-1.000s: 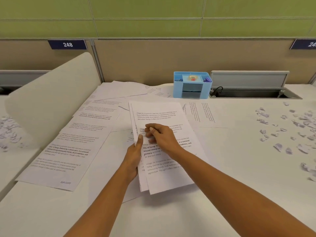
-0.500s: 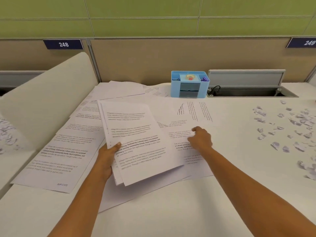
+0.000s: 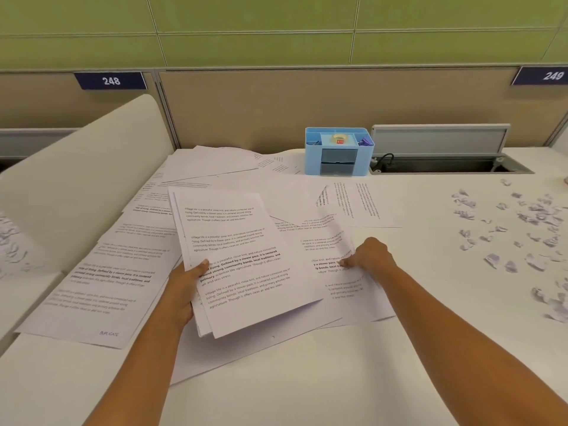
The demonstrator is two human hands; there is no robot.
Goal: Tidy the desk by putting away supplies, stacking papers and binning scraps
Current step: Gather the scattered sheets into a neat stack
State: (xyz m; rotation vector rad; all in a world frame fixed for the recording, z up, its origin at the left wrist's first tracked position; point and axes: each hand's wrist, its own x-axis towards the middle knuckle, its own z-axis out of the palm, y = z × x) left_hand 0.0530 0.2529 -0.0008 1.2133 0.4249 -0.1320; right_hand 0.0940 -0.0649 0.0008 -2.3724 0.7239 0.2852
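My left hand (image 3: 184, 287) grips a small stack of printed sheets (image 3: 233, 253) by its left edge and holds it tilted above the desk. To its right, my right hand (image 3: 370, 255) pinches the edge of another printed sheet (image 3: 332, 272) lying on the desk. More loose printed pages (image 3: 101, 281) are spread across the left and back of the white desk (image 3: 307, 379). Many small torn paper scraps (image 3: 522, 229) lie scattered at the right. A light blue desk organiser (image 3: 338, 152) with a tape roll stands at the back centre.
A curved white divider panel (image 3: 76, 179) rises on the left, with more scraps beyond it. An open cable tray (image 3: 445, 164) with a raised lid sits behind the organiser's right. Partition wall with tags 248 and 249 closes the back.
My left hand carried the stack leftward and lifted it. My right hand let go of the stack, reached right and closed its fingers on a sheet lying on the desk.
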